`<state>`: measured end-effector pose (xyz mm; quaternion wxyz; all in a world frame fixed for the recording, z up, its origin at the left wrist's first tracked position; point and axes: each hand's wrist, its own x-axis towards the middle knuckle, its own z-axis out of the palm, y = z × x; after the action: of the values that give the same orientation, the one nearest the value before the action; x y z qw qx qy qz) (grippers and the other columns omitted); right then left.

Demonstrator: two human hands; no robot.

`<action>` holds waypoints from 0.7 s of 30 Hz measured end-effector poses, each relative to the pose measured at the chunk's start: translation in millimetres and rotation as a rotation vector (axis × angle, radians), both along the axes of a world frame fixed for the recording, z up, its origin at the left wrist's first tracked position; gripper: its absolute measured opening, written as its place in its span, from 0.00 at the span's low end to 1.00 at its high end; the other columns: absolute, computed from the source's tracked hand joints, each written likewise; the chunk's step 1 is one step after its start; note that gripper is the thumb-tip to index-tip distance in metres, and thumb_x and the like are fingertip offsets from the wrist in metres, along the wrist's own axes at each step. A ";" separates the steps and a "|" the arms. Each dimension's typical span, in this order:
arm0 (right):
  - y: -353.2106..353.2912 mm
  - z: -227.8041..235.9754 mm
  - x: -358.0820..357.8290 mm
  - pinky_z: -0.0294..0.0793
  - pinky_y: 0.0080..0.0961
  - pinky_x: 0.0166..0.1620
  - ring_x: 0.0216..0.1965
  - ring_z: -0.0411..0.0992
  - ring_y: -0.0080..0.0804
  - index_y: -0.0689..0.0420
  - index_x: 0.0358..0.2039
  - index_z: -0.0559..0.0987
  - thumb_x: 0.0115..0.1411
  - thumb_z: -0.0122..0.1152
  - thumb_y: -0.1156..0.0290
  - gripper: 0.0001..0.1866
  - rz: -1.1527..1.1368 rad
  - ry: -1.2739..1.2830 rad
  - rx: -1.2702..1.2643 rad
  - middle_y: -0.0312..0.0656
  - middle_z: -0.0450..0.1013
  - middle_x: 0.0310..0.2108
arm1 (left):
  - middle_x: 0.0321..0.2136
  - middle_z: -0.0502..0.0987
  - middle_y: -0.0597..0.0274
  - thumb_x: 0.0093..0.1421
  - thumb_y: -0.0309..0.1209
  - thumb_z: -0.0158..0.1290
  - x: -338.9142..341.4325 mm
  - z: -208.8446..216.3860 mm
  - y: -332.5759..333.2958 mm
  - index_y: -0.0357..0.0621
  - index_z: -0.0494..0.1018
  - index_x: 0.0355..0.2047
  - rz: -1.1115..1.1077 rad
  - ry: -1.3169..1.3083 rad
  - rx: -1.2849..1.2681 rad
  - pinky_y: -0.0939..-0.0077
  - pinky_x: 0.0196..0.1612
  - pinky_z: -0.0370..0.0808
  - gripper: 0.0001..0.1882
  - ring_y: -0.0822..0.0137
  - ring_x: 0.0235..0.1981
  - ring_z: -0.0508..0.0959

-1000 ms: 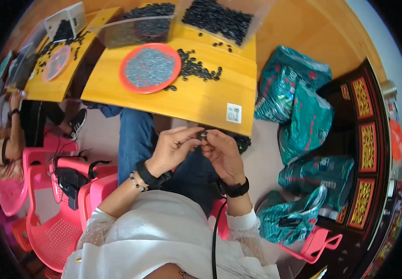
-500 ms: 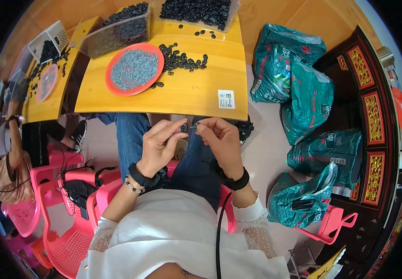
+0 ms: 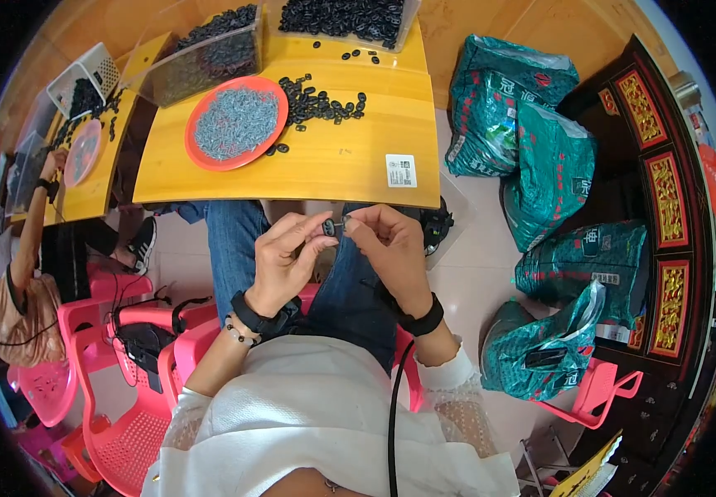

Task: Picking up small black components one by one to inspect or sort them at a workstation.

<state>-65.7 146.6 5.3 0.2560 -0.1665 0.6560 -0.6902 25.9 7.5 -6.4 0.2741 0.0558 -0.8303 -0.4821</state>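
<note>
Above my lap, just off the table's near edge, my left hand (image 3: 286, 258) pinches a small black oval plastic piece (image 3: 329, 227) between thumb and fingertips. Facing it, my right hand (image 3: 393, 250) is closed in a pinch on a thin silver screw (image 3: 341, 223), which points toward the oval piece. Whether its tip touches the piece is too small to tell. On the yellow table (image 3: 308, 178) beyond lies a red plate (image 3: 198, 151) heaped with small silver screws (image 3: 236, 123). Loose black oval pieces (image 3: 321, 105) are scattered right of it.
Two clear bins, left (image 3: 159, 83) and right (image 3: 412, 21), hold many black pieces at the table's far side. Green bags (image 3: 553, 174) stand on the right by a dark carved cabinet (image 3: 665, 306). A co-worker (image 3: 22, 306) sits left, near pink chairs (image 3: 130, 414).
My right hand has shifted slightly left, bringing the screw closer to the black piece. The co-worker's arm has reached forward to the small plate at the left table.
</note>
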 end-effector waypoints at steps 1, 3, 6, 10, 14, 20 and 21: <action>0.1 -0.5 0.1 0.62 0.09 0.26 0.22 0.64 0.10 0.63 0.31 0.77 0.55 0.60 0.73 0.06 0.001 -0.001 0.001 0.29 0.72 0.22 | 0.27 0.74 0.57 0.49 0.19 0.57 0.2 0.1 0.1 0.35 0.75 0.40 0.000 -0.004 0.006 0.80 0.30 0.71 0.15 0.69 0.26 0.74; -0.1 -2.2 -0.3 0.62 0.09 0.26 0.22 0.65 0.10 0.63 0.31 0.77 0.55 0.59 0.74 0.06 -0.001 0.046 0.023 0.30 0.72 0.22 | 0.27 0.75 0.57 0.49 0.19 0.57 0.0 1.4 0.4 0.35 0.75 0.40 0.003 0.000 0.001 0.80 0.30 0.71 0.15 0.69 0.26 0.74; -0.3 -5.1 1.7 0.63 0.08 0.27 0.23 0.66 0.10 0.63 0.31 0.77 0.55 0.60 0.75 0.06 -0.021 0.057 0.023 0.30 0.72 0.22 | 0.27 0.75 0.57 0.49 0.19 0.57 0.1 0.8 0.7 0.35 0.75 0.40 0.008 -0.003 -0.008 0.80 0.30 0.71 0.15 0.68 0.26 0.74; -0.8 -2.6 1.6 0.65 0.08 0.29 0.25 0.67 0.11 0.64 0.31 0.77 0.55 0.60 0.75 0.06 -0.004 0.072 0.032 0.31 0.73 0.23 | 0.27 0.75 0.56 0.49 0.19 0.58 0.9 0.2 0.7 0.34 0.75 0.40 0.005 0.004 -0.046 0.78 0.30 0.71 0.15 0.66 0.26 0.74; -1.3 -0.9 3.5 0.66 0.08 0.29 0.25 0.68 0.11 0.64 0.31 0.77 0.55 0.59 0.75 0.06 0.027 0.077 0.066 0.31 0.73 0.23 | 0.26 0.75 0.55 0.48 0.19 0.58 1.1 1.2 1.2 0.34 0.75 0.40 -0.005 0.004 -0.029 0.77 0.30 0.71 0.16 0.63 0.26 0.74; -1.9 -0.7 3.4 0.64 0.09 0.27 0.22 0.66 0.10 0.63 0.32 0.78 0.56 0.60 0.73 0.06 0.055 0.058 0.025 0.31 0.73 0.23 | 0.27 0.76 0.55 0.48 0.19 0.57 0.9 3.1 1.1 0.35 0.75 0.39 -0.012 0.045 -0.087 0.75 0.29 0.70 0.15 0.61 0.26 0.73; -1.3 0.0 2.5 0.64 0.09 0.27 0.22 0.66 0.11 0.63 0.32 0.78 0.56 0.60 0.73 0.07 0.072 0.039 0.023 0.31 0.73 0.23 | 0.27 0.75 0.55 0.48 0.19 0.57 1.4 4.4 0.9 0.35 0.75 0.39 -0.007 0.042 -0.092 0.75 0.29 0.70 0.15 0.62 0.26 0.73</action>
<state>-63.2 145.2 5.3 0.2697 -0.2006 0.6623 -0.6696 27.3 8.3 -2.0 0.2919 0.0301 -0.8458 -0.4454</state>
